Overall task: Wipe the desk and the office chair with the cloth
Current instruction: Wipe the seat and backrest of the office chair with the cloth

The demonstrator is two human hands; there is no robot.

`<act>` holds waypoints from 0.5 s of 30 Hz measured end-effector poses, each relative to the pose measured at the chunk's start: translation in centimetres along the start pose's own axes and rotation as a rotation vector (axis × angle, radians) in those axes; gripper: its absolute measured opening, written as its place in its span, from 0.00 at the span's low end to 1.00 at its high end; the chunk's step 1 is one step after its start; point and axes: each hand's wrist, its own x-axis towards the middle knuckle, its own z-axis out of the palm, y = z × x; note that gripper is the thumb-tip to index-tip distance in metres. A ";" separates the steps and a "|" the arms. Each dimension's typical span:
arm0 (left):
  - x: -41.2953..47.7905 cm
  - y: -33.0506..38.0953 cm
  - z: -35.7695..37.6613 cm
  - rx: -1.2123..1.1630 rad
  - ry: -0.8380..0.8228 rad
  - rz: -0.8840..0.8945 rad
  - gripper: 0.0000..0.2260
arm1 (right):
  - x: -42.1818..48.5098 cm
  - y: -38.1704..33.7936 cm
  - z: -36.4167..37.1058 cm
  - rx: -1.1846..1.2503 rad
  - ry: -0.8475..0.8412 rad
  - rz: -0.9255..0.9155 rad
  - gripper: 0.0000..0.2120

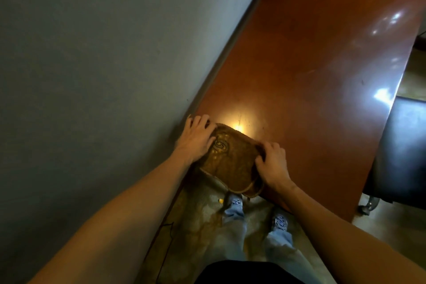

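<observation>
A grey wall point(92, 53) runs along the glossy reddish-brown desk point(311, 64); a black office chair point(403, 145) stands at its right side; the brown spiral-patterned cloth point(230, 159) lies on the desk's near end, overhanging the edge; the left hand point(198, 139) presses it with spread fingers; the right hand point(273, 163) grips its right edge with curled fingers.

The desk point(311, 76) lies bare ahead, hemmed by wall point(92, 53) leftward, office chair point(401, 150) rightward.
</observation>
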 end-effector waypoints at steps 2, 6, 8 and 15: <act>-1.1 0.1 0.8 0.002 -0.054 0.023 0.18 | -0.6 0.1 1.1 -0.084 -0.033 -0.108 0.19; -2.2 -0.3 2.2 -0.025 -0.227 -0.027 0.28 | -1.3 -0.7 3.3 -0.207 -0.116 -0.255 0.22; -2.2 -0.7 2.7 -0.021 -0.285 -0.033 0.33 | -1.3 -0.8 4.3 -0.240 -0.200 -0.193 0.30; -0.3 -2.2 2.8 0.188 -0.455 0.035 0.39 | -0.8 1.2 6.4 -0.492 -0.320 -0.137 0.49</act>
